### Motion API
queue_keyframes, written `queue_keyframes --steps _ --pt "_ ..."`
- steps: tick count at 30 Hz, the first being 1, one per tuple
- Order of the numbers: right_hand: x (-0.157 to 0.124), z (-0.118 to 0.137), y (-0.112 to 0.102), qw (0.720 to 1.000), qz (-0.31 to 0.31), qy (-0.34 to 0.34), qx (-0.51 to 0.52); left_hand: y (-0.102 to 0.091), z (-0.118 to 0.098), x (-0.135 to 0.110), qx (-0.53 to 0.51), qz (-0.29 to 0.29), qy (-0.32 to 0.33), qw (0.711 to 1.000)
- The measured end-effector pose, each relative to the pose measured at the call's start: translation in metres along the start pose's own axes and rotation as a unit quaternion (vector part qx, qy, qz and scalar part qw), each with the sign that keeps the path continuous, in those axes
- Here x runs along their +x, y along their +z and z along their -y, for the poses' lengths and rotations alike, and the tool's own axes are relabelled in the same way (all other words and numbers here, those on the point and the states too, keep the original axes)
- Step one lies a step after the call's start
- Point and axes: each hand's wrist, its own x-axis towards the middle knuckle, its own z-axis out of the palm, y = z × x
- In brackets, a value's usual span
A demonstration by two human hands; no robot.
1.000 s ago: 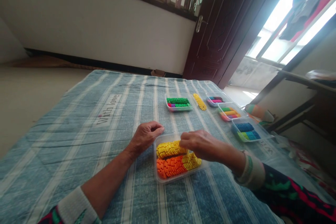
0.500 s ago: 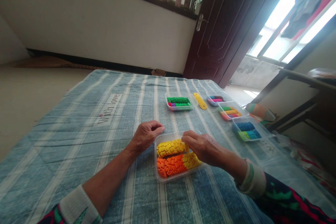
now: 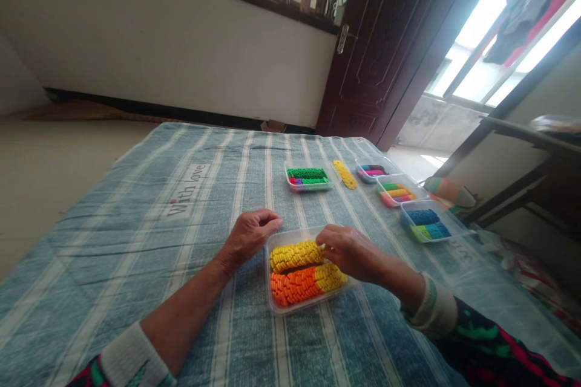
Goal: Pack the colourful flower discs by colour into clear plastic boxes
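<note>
A clear plastic box (image 3: 269, 296) sits on the striped cloth in front of me. Inside are a row of small yellow pieces (image 3: 295, 256) at the back and, in front, a row of orange pieces (image 3: 294, 287) ending in yellow ones (image 3: 331, 278) on the right. My left hand (image 3: 255, 231) is closed with curled fingers at the box's back left corner; whatever its fingertips may hold is hidden. Over the box's right side, my right hand (image 3: 350, 252) has its fingers pinched together at the right end of the back yellow row. What is in that pinch is too small to make out.
Beyond stand a box with green rows (image 3: 290, 186), a long yellow piece (image 3: 345, 174), and boxes of dark and pink (image 3: 373, 170), multicoloured (image 3: 399, 193) and blue-green rows (image 3: 426, 227). A dark red door (image 3: 367, 72) and a rack (image 3: 521, 139) lie farther off.
My right hand has shifted very slightly, its fingers now drawn up at the end of the yellow row. My left hand stays in place by the box corner.
</note>
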Motion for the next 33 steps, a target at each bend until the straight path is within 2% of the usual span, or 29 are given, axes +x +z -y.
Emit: queue_keyframes --steps 4,6,8,11,14,19,24,33 --pt "0.002 0.002 -0.001 1.0 0.006 0.006 -0.025 -0.007 -0.011 -0.002 0.007 -0.03 0.001 1.0" --pt "0.003 0.002 0.0 0.999 0.008 0.006 -0.035 -0.01 -0.023 -0.005 0.019 -0.023 0.03 0.999" --pt "0.003 0.001 0.001 0.999 0.007 0.006 -0.04 -0.008 -0.036 -0.01 0.05 0.014 0.085 0.995" --pt "0.003 0.0 0.002 0.999 0.0 0.013 -0.046 0.003 -0.053 -0.018 0.138 0.076 0.177 0.971" --pt "0.004 -0.001 0.003 0.998 -0.003 0.009 -0.06 0.02 -0.06 -0.019 0.225 0.121 0.212 0.943" --pt "0.006 0.001 0.004 0.995 -0.007 -0.003 -0.097 0.036 -0.065 -0.014 0.329 0.154 0.211 0.908" --pt "0.007 0.006 0.004 0.996 0.003 -0.004 -0.093 0.04 -0.068 -0.014 0.389 0.178 0.166 0.888" --pt "0.005 0.007 0.004 0.997 0.003 -0.017 -0.072 0.041 -0.066 -0.014 0.385 0.179 0.154 0.892"
